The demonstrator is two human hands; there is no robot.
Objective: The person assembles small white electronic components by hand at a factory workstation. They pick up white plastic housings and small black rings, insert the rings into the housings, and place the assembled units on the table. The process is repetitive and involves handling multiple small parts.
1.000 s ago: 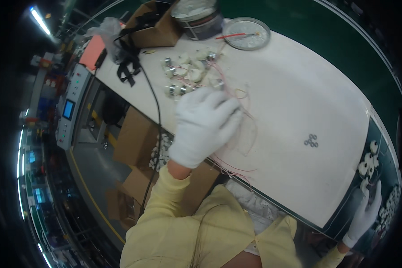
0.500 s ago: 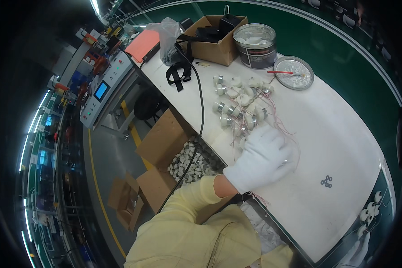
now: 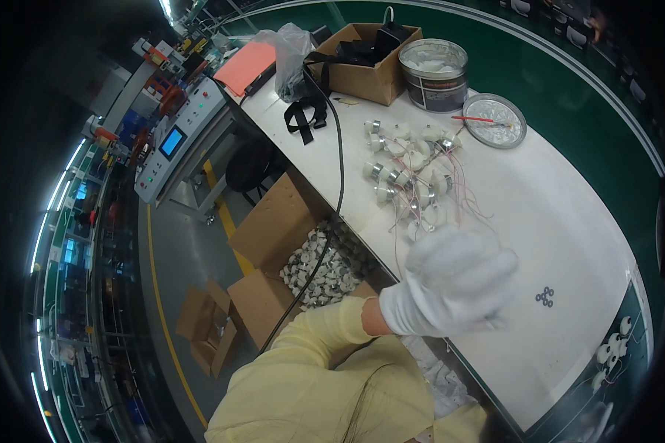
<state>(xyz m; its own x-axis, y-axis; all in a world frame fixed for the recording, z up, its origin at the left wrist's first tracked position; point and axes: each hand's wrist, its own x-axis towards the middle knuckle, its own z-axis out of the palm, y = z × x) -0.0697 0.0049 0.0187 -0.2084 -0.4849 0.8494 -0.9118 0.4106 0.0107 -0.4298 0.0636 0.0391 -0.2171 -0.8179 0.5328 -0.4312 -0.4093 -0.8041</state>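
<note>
My left hand (image 3: 454, 284), in a white glove, is over the near part of the white table. Its fingers curl inward and are smeared by motion; what they hold, if anything, is hidden. Just beyond it lies a cluster of small round white parts with silver metal bands (image 3: 423, 196), trailing thin pink and white wires (image 3: 465, 196). At the lower right rim, a blurred white-gloved shape, seemingly my right hand (image 3: 597, 422), is partly cut off. Close to it, several white round parts (image 3: 612, 351) with wires lie on a green surface.
At the table's far end stand a cardboard box of black items (image 3: 369, 77), a grey tub (image 3: 436, 87) and its lid (image 3: 499, 133) with a red stick. Small dark rings (image 3: 545, 297) lie at right. A black cable (image 3: 340, 162) crosses the table edge above an open carton of parts (image 3: 262, 221).
My left hand has moved right and slightly nearer, away from the wired parts. The whole view has shifted a little. The white-gloved shape at the lower right has become more blurred.
</note>
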